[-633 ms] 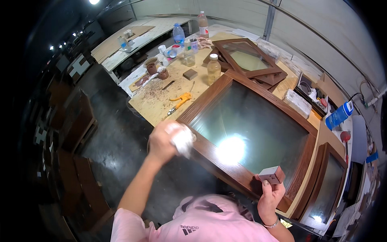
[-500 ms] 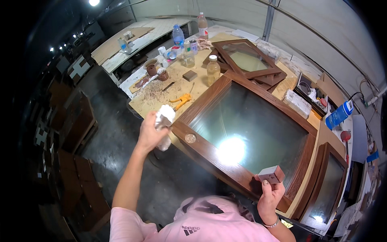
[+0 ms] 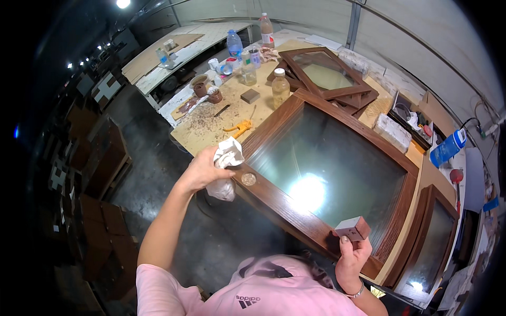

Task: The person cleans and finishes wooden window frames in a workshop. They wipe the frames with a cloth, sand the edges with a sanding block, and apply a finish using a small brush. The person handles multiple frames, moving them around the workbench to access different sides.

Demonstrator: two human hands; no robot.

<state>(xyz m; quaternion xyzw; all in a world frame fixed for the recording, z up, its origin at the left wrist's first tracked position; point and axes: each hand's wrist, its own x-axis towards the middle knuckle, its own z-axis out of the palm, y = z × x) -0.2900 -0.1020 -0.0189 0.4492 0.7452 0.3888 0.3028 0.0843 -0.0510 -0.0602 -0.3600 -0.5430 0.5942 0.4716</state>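
Observation:
My left hand (image 3: 200, 171) is closed around a crumpled white bag (image 3: 227, 152), held at the near-left corner of a brown wooden door frame (image 3: 276, 196) with a glass panel (image 3: 327, 158). The bag's loose top sticks up above my fingers, and its bulging lower part hangs below them. Beside it, a pale round recess (image 3: 248, 179) shows in the frame. My right hand (image 3: 352, 259) grips a small sanding block (image 3: 353, 228) with a greyish face and a reddish side, at the frame's near rail. Whether the block touches the frame I cannot tell.
Orange-handled pliers (image 3: 241, 127), a brown block (image 3: 250, 96) and a capped bottle (image 3: 280, 89) stand beyond the frame. Brown pots (image 3: 214, 96) and debris cover the table's left part. Stacked frames (image 3: 337, 79) lie behind; another glazed frame (image 3: 429, 247) and a blue bottle (image 3: 447, 149) are right.
My left hand has moved slightly right with the bag, whose top now leans over the frame's corner. My right hand and the block have barely moved.

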